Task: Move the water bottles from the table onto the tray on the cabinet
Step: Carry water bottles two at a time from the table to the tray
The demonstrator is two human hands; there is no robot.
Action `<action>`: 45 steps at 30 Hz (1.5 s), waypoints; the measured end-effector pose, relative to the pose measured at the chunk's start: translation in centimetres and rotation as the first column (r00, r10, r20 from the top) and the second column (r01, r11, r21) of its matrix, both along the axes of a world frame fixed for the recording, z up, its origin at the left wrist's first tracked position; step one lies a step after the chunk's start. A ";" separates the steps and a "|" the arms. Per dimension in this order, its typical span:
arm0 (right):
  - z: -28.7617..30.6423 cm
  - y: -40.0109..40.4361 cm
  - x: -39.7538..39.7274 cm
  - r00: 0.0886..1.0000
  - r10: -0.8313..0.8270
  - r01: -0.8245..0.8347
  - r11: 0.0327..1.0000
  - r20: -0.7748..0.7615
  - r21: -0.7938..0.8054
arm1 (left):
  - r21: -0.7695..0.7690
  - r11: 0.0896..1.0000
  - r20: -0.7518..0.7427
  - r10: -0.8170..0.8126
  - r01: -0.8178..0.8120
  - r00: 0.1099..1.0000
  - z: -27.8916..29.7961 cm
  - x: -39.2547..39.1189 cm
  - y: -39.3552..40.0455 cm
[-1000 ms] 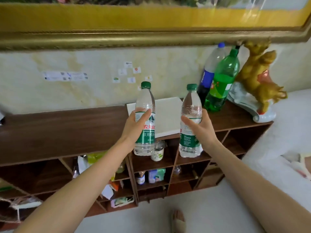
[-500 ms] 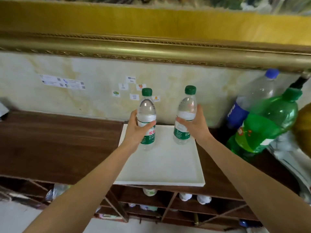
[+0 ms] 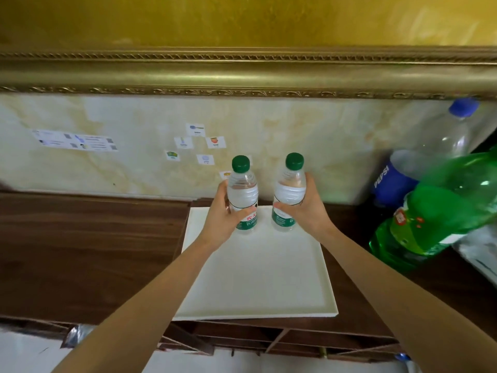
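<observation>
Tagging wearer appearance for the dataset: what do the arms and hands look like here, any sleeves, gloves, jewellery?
Two bare human forearms enter from the bottom corners. No sleeves show in frame. The left hand and right hand wear no gloves; no rings, watch or wristband are visible. No markings, cables or sensors on either arm.

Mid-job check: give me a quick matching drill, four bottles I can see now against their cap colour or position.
Things:
1. water bottle in left hand
2. water bottle in right hand
3. Pepsi bottle
4. big green bottle

Descriptions:
A. blue cap
B. leaning, far right of cabinet
C. red characters on label
D. green cap, nearer the Pepsi

Pairs: 1-C, 2-D, 3-A, 4-B
</observation>
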State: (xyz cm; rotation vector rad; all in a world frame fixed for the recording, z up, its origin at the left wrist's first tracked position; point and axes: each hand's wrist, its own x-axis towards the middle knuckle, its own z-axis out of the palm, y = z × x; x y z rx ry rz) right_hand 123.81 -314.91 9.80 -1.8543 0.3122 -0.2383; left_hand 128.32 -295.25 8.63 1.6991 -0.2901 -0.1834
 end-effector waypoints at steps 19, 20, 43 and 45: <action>-3.2 -0.9 0.3 0.984 -0.002 -0.034 0.980 -0.180 -0.196 | 0.209 0.973 -0.001 -0.100 0.098 0.995 -4.3 3.2 -2.3; -3.1 -1.2 0.5 0.980 0.010 -0.052 0.976 -0.197 -0.209 | 0.208 0.973 -0.002 -0.104 0.102 0.995 -4.3 3.3 -2.4; -5.4 -2.6 1.6 0.942 0.044 -0.139 0.954 -0.332 -0.266 | 0.362 0.887 0.010 -0.311 0.286 0.950 -7.1 5.4 -2.8; -5.4 -2.5 1.6 0.941 0.046 -0.140 0.956 -0.336 -0.259 | 0.389 0.879 0.032 -0.312 0.275 0.950 -7.0 5.4 -2.9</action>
